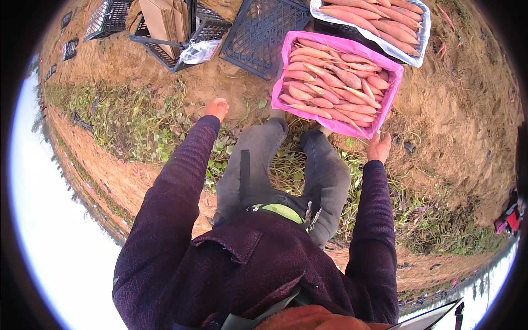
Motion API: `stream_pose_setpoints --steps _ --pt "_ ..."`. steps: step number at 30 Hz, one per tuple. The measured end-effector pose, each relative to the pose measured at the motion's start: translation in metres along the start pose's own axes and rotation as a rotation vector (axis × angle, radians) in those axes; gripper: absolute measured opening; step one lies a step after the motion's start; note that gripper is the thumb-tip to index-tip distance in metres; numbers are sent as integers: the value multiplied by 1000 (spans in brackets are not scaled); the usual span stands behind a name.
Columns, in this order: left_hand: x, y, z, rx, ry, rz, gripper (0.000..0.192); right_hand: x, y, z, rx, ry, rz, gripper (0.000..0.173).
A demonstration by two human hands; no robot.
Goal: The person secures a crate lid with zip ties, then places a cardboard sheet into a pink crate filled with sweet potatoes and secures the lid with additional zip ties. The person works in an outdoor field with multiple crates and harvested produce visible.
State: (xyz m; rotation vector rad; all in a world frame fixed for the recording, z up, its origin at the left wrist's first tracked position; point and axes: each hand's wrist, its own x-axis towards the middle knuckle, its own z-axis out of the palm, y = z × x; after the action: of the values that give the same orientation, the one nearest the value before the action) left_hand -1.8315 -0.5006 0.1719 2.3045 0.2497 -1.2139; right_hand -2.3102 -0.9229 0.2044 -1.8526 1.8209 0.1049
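Observation:
A crate lined with pink plastic film (339,130) stands on the ground before my knees, filled with long, pink-skinned sweet potatoes (330,88). My right hand (379,147) is at its near right corner, thumb and fingers apart; whether it touches the liner is unclear. Out to the left, my left hand (216,109) hangs above the soil with its fingers curled. It is away from the crate, and nothing shows in it. Behind the pink-lined crate, a second crate with a whitish liner (423,41) holds more sweet potatoes (383,18).
An upturned or flat black plastic crate (264,37) lies left of the filled ones. Farther left, another black crate (159,51) contains folded cardboard (163,20) and a clear plastic bag (200,51). Cut vines (140,123) cover the soil around my legs.

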Motion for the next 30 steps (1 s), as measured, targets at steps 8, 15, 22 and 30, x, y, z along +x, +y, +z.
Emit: stream_pose_setpoints --steps 8,15,22,30 --pt "227 -32 66 601 69 316 30 92 76 89 515 -64 388 90" --pt "302 -4 176 -249 259 -301 49 99 84 125 880 -13 339 80" --pt "384 -14 235 -854 746 -429 61 106 95 122 953 -98 314 83" --pt "387 -1 206 -1175 111 -298 29 116 117 135 1005 -130 239 81"
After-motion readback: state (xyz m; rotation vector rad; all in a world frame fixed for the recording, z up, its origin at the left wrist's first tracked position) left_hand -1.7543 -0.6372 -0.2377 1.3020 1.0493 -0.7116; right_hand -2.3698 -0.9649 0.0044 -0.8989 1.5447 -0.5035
